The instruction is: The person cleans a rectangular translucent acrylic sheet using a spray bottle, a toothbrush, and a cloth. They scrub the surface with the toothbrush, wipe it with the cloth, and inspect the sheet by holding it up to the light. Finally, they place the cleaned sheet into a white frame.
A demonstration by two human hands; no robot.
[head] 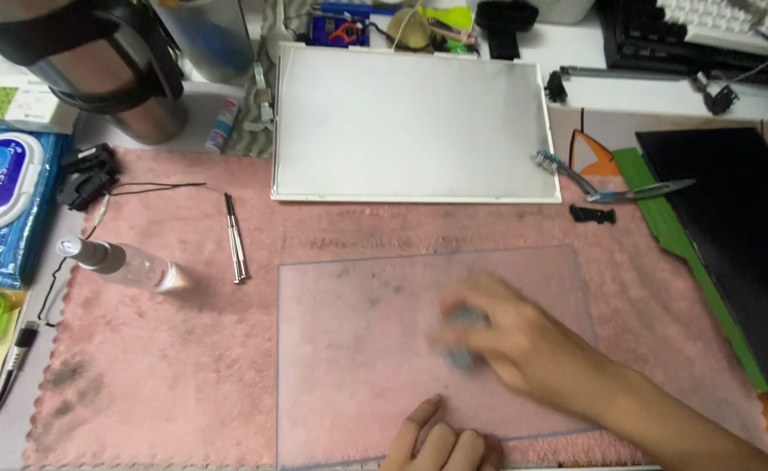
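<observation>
A clear, smudged plastic sheet (367, 331) lies flat on a pink cloth mat (175, 366). My right hand (515, 344) is blurred with motion over the sheet's right half and presses a small grey wad (464, 336) against it. At the sheet's near edge, the fingers of my left hand (441, 440) rest on it and hold nothing. Beyond the sheet, a white framed panel (410, 122) lies flat.
A small spray bottle (122, 262) lies on its side at the left, beside two thin metal rods (237, 237). A blue wipes pack (0, 196) sits at far left. A toothbrush (567, 173), tweezers (654, 189) and a black panel (741, 253) lie right.
</observation>
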